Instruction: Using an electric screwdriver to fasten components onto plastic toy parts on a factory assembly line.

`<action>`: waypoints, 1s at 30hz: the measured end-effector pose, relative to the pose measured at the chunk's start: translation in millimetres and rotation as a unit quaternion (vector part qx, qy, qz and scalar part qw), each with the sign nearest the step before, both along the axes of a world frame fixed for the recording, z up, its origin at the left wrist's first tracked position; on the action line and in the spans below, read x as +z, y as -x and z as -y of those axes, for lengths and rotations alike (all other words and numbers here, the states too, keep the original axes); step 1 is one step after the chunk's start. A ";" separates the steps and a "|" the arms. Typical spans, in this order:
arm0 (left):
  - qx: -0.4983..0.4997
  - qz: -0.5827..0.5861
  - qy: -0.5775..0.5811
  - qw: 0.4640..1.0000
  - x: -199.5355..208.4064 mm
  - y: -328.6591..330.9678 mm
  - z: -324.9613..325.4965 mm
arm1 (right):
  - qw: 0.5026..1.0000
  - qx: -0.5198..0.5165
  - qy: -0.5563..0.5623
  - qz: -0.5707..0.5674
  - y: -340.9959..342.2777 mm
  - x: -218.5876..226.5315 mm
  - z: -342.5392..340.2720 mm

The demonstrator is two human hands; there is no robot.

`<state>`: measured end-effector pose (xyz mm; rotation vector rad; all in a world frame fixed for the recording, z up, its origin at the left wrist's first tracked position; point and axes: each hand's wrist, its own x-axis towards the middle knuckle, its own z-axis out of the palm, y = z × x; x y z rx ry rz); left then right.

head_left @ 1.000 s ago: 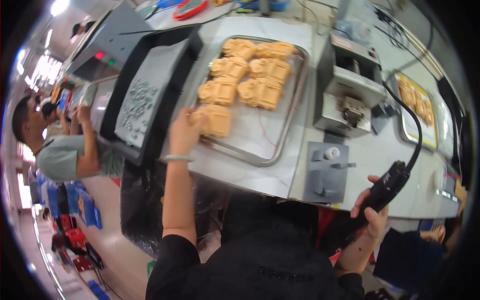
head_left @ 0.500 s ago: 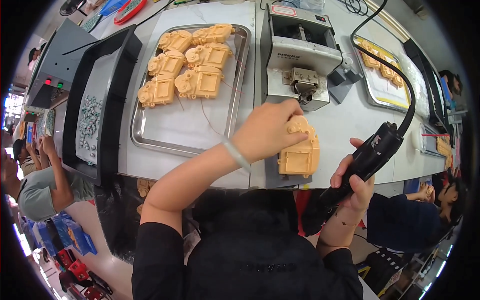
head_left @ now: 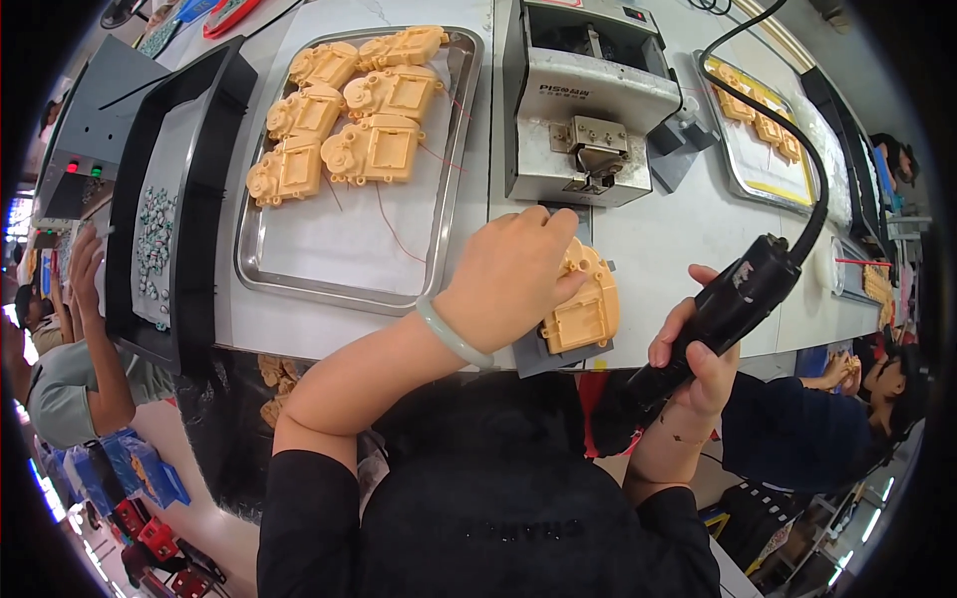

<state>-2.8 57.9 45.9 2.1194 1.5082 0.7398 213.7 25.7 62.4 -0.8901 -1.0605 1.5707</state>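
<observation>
Head view, yellow housing (head_left: 583, 317) near table edge (head_left: 773, 345), left fingers (head_left: 560, 227) seemingly touching

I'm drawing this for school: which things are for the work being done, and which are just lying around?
Seemingly for the work:
orange housing, touched by the left hand
black corded tool, in the right hand
grey plate beneath that housing
six more housings in the metal tray

Seemingly just lying around:
red dish, top left
far tray, right
</observation>
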 end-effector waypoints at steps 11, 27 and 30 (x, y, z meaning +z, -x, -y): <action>0.028 0.116 -0.003 0.993 -8.7 9.9 29.6 | 0.945 -0.012 0.012 0.325 31.2 -21.6 -11.5; -0.019 0.187 0.064 0.980 -39.1 15.3 44.8 | 0.956 -0.030 0.006 0.291 29.9 -31.8 -3.5; 0.004 0.078 0.015 0.997 -34.0 16.7 46.0 | 0.956 -0.029 0.011 0.291 29.7 -31.2 -5.0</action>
